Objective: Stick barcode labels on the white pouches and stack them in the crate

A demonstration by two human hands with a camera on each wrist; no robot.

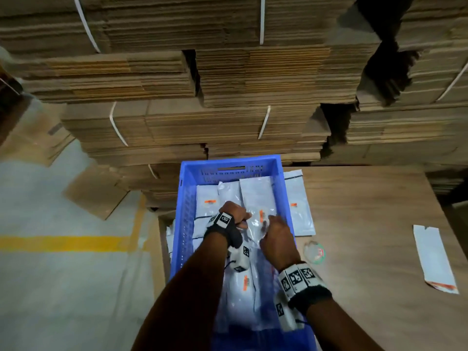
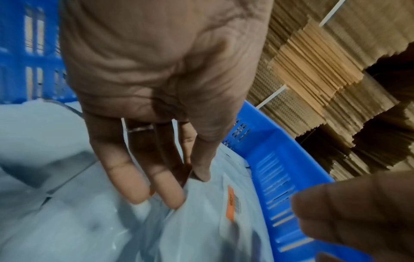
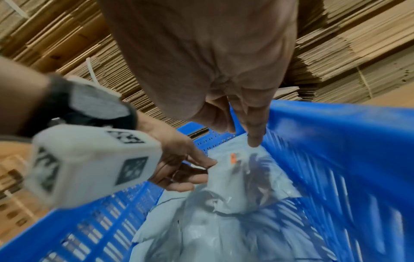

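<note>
Both hands down inside the blue crate [image 1: 188, 173], working one labelled white pouch [image 1: 255, 198] onto the heap. Left hand [image 1: 231, 214] gripped its near-left edge — thumb on top, fingers tucked beneath, plain in the left-wrist view [image 2: 143, 177]. Right hand [image 1: 277, 239] came at the pouch's right side; forefinger [image 3: 254, 140] pointed down and pressed on the film, thumb loosely curled beside it, nothing plainly pinched. Could not tell whether the remaining fingers touched.

Lay just ahead of both hands, that pouch, long axis running away from the body along the crate's length, far end tilted up toward the far wall. Orange barcode label [image 1: 262, 215] sat between the two hands, closer to the right. Left hand nearer the edge to be let go; right hand better placed to flatten. Probably a matter of sliding the pouch forward and down until square with the others.

Beneath and around: more white pouches [image 1: 243, 287] in the crate, several showing orange labels, overlapping loosely rather than in a neat pile. One further pouch [image 1: 298, 206] rested outside, against the crate's right wall on the desk [image 1: 367, 198].

Farther right on the desk — a small round roll [image 1: 315, 252], perhaps tape, and a spent white backing strip [image 1: 433, 257] with an orange end. Behind everything, strapped bundles of flattened cardboard [image 1: 228, 72] stacked high; grey floor with a yellow line [image 1: 63, 243] to the left.
</note>
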